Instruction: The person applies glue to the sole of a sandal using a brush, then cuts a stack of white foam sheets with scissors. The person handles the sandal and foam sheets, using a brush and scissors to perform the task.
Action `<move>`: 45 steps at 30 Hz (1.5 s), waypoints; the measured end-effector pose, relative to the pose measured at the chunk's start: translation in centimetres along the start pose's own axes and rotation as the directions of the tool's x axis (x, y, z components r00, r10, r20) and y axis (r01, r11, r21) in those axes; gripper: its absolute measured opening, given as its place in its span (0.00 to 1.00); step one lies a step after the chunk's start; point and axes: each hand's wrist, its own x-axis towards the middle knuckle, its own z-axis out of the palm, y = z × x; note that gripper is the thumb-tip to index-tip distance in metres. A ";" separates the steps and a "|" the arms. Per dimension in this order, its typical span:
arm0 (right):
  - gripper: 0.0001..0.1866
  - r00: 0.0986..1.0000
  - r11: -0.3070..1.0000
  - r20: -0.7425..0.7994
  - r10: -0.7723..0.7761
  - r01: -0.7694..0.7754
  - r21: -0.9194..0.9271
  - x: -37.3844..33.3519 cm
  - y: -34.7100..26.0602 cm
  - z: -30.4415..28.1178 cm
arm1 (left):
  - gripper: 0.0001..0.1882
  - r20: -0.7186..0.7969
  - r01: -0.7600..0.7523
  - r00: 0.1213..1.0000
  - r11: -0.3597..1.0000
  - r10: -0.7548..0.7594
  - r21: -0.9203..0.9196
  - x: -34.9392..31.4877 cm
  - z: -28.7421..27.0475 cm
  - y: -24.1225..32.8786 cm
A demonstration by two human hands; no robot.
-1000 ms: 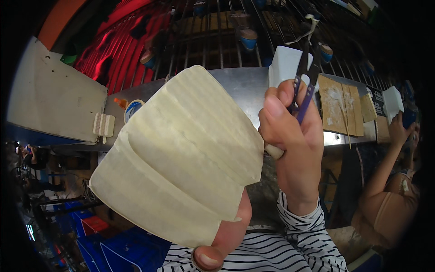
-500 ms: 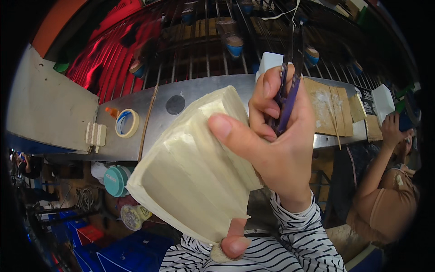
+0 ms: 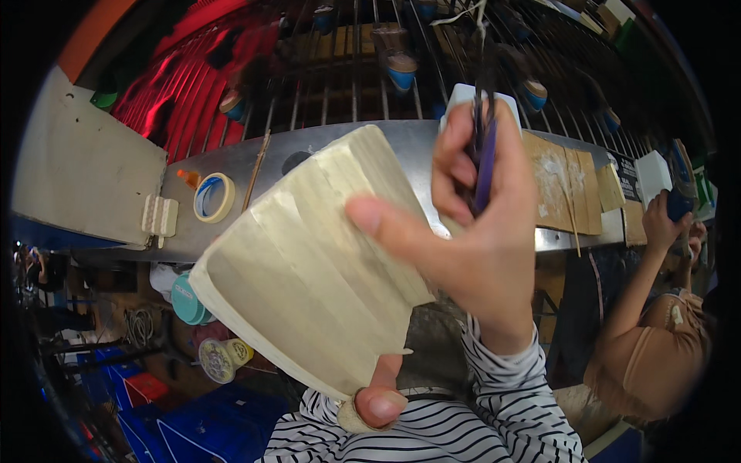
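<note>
A cream-coloured, tape-covered hollow form [image 3: 316, 255] with overlapping strips and a ragged lower edge fills the middle of the view. At its lower end my left hand [image 3: 382, 405] grips it; the thumb shows on the near side beside a beige wrap, and the other fingers are hidden. My right hand [image 3: 486, 231] curls its fingers round a pair of scissors with purple handles [image 3: 485, 174]. Their dark blades point away from me and are blurred. The right thumb stretches over the form, touching or nearly touching its surface.
On the metal bench [image 3: 181, 243] lie a tape roll [image 3: 224, 198], a thin stick [image 3: 256, 170] and brown cardboard [image 3: 552, 181]. Behind it, shoe lasts [image 3: 401, 73] sit on a barred rack. A co-worker's hand [image 3: 664, 228] is at right; blue crates [image 3: 212, 424] stand lower left.
The cream form has moved a little left and up, with my left hand shifting left too. The scissors have turned in my right hand, and their handles look closer together.
</note>
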 end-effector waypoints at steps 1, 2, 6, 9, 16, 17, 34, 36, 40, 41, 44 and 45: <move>0.19 0.997 0.991 -0.052 0.056 -0.049 0.126 0.7 0.4 0.1 | 0.51 0.008 0.064 0.998 0.998 -0.064 0.008 0.2 0.0 0.0; 0.18 0.992 0.972 -0.080 0.093 -0.073 0.224 1.1 0.7 0.2 | 0.51 0.012 0.138 0.990 0.990 -0.139 0.024 0.6 -0.1 0.1; 0.12 0.978 0.943 -0.029 0.205 -0.189 0.273 0.7 0.7 -0.3 | 0.52 0.025 0.389 0.921 0.921 -0.390 0.038 2.4 -0.8 0.6; 0.13 0.974 0.943 0.038 0.222 -0.225 0.246 -0.3 0.6 0.0 | 0.54 0.044 0.488 0.871 0.872 -0.489 0.027 3.3 -1.4 1.0; 0.08 0.972 0.882 0.104 0.211 -0.235 0.408 -1.2 0.9 0.7 | 0.56 0.048 0.575 0.813 0.814 -0.580 0.081 3.0 -2.0 1.4; 0.09 0.962 0.837 0.136 0.236 -0.272 0.474 -1.1 1.0 0.6 | 0.57 0.029 0.575 0.815 0.814 -0.578 0.077 2.9 -2.2 1.4; 0.29 1.000 0.997 0.016 -0.006 0.007 -0.075 -3.4 -0.7 -2.2 | 0.57 -0.144 0.531 0.828 0.840 -0.542 -0.111 2.7 -3.1 3.5; 0.27 0.996 0.998 0.082 -0.025 0.030 -0.062 -3.7 -0.7 -2.1 | 0.58 -0.079 0.536 0.828 0.825 -0.555 -0.180 3.1 -2.9 3.5; 0.26 0.998 0.995 0.065 -0.005 -0.002 0.104 -4.3 -0.6 -1.2 | 0.57 0.052 0.552 0.829 0.799 -0.557 -0.239 3.6 -3.1 3.5; 0.27 0.998 0.993 0.051 0.024 -0.030 0.118 -4.3 -0.6 -1.1 | 0.57 0.081 0.551 0.832 0.799 -0.549 -0.241 3.7 -3.2 3.5; 0.29 0.998 0.997 0.067 0.012 -0.016 0.070 -4.1 -0.5 -1.2 | 0.56 0.081 0.542 0.838 0.805 -0.540 -0.240 3.4 -3.2 3.6; 0.30 0.998 0.999 0.054 0.033 -0.035 0.029 -4.1 -0.4 -1.3 | 0.56 0.057 0.534 0.841 0.811 -0.537 -0.239 3.2 -3.1 3.7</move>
